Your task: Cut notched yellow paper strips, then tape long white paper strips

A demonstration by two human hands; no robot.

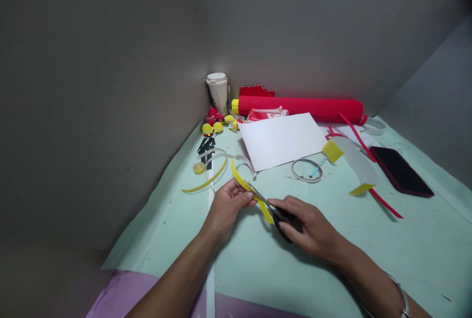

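My left hand [232, 202] pinches a ridged yellow paper strip [265, 212] between thumb and fingers. One end of the strip curls up beyond the fingers and the other hangs down to the right. Black-handled scissors [282, 227] are in my right hand [308, 224], its fingers wrapped round the handles. Their blades point to the upper left and lie against the strip by my left fingertips; whether they cut into it I cannot tell. A second yellow strip [206, 187] and a small yellow coil [199, 168] lie left of my left hand.
Beyond my hands lie a white paper sheet [283, 141], a grey ring [307, 170] and a red corrugated roll [302, 106]. A phone [400, 170] and red strips [385, 202] are at right. A white cup [219, 94] stands behind red and yellow coiled pieces [213, 124].
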